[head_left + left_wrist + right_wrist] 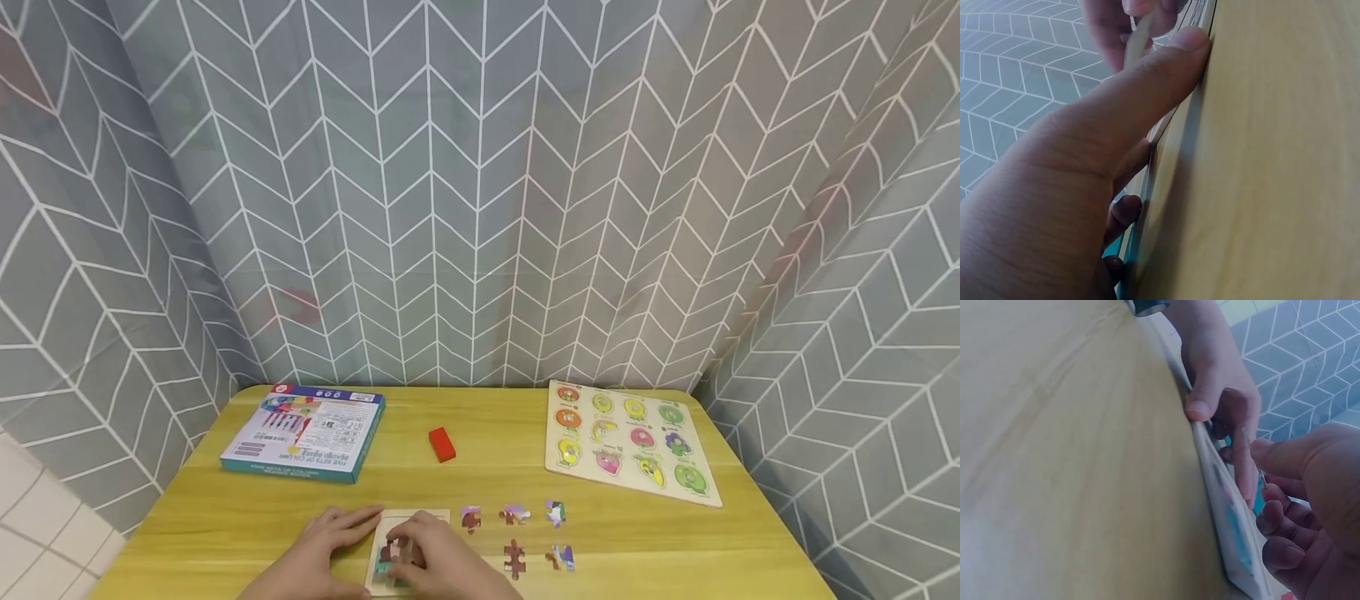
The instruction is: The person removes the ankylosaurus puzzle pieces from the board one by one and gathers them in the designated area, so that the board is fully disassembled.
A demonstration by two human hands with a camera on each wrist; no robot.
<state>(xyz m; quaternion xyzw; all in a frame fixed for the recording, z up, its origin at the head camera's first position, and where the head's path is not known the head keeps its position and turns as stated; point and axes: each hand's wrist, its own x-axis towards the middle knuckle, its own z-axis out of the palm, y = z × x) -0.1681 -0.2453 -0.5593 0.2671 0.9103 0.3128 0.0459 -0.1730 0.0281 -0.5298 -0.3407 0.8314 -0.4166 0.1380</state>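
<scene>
A small wooden puzzle tray [381,533] lies near the front of the table, with some teal and brown picture showing inside it. My left hand [318,554] rests along the tray's left side, thumb at the near corner and index finger reaching to the far corner. Over the tray, my right hand [435,554] pinches a thin puzzle piece [1255,459] between thumb and fingers. That piece is seen edge-on in the right wrist view, so its picture is hidden. Several loose jigsaw pieces [514,558] lie to the right of the tray.
A flat purple and teal box [303,433] lies at the back left. Behind the tray is a red block [442,444]. A wooden fruit puzzle board [633,442] lies at the back right. A patterned curtain [480,208] hangs round the table.
</scene>
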